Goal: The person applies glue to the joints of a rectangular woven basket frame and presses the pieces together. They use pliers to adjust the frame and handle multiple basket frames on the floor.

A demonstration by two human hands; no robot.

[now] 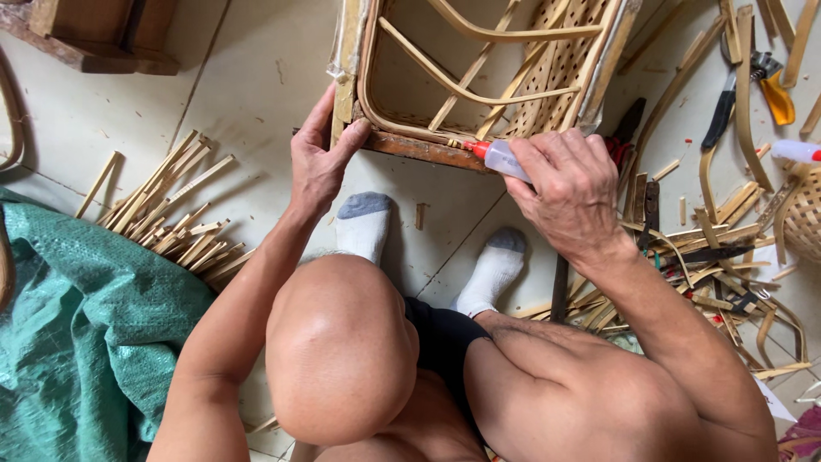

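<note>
Landmark for all positions: the rattan frame (pixel 479 77), a rounded-rectangle piece of bent cane with curved cross-struts and a woven panel on its right side, lying on the pale tiled floor (pixel 256 77) ahead of the seated person.

Left hand (pixel 321 162): pressing on the frame's near-left corner, fingers spread, thumb lying along the brown near edge (pixel 410 147). It is not wrapping anything; the palm is bearing down flat. Judgement: this grip is steadying the frame so that it does not shift while the other hand is working.

Right hand (pixel 569 188): closed around a small squeeze bottle (pixel 505 158), pale body, red nozzle. The nozzle is pointing left and touching or very nearly touching the frame's near edge at about its middle; I cannot tell which. The bottle is being held almost level, probably so the tip is meeting the joint between cane and edge strip.

Both socked feet (pixel 428 244) are resting just under the near edge, keeping the frame close.

Surroundings: cut cane offcuts (pixel 175 218) are lying left of the frame; a tangle of strips and hand tools (pixel 718 257) is lying right of it; orange-handled pliers (pixel 761 85) and a second bottle (pixel 795 151) further right; green sacking (pixel 77 316) well to the near left.
</note>
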